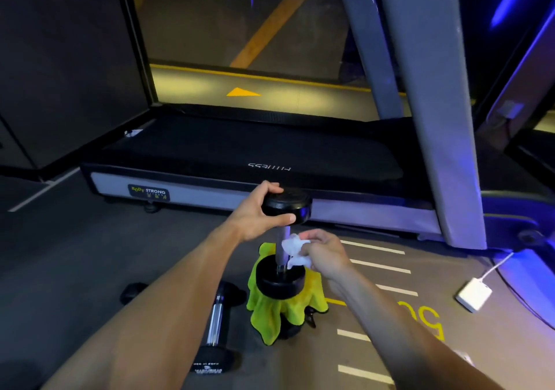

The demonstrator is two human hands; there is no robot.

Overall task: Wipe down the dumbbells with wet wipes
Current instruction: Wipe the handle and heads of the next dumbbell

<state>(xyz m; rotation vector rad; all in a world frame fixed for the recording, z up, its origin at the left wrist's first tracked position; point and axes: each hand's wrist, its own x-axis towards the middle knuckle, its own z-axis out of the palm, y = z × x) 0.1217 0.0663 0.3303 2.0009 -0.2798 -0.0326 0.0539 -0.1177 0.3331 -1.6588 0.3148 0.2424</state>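
A black dumbbell (280, 281) stands upright on a yellow-green cloth (271, 314) in the middle of the view. My left hand (255, 212) grips its top weight head from the left. My right hand (322, 253) pinches a crumpled white wet wipe (292, 250) against the chrome handle between the two heads. A second dumbbell (214, 326) lies on the floor to the left of the cloth.
A treadmill (240, 155) runs across the floor just behind the dumbbell, its grey upright at the right. A white power adapter (474, 295) with a cable lies on the floor at the right. White stripes and yellow figures mark the floor.
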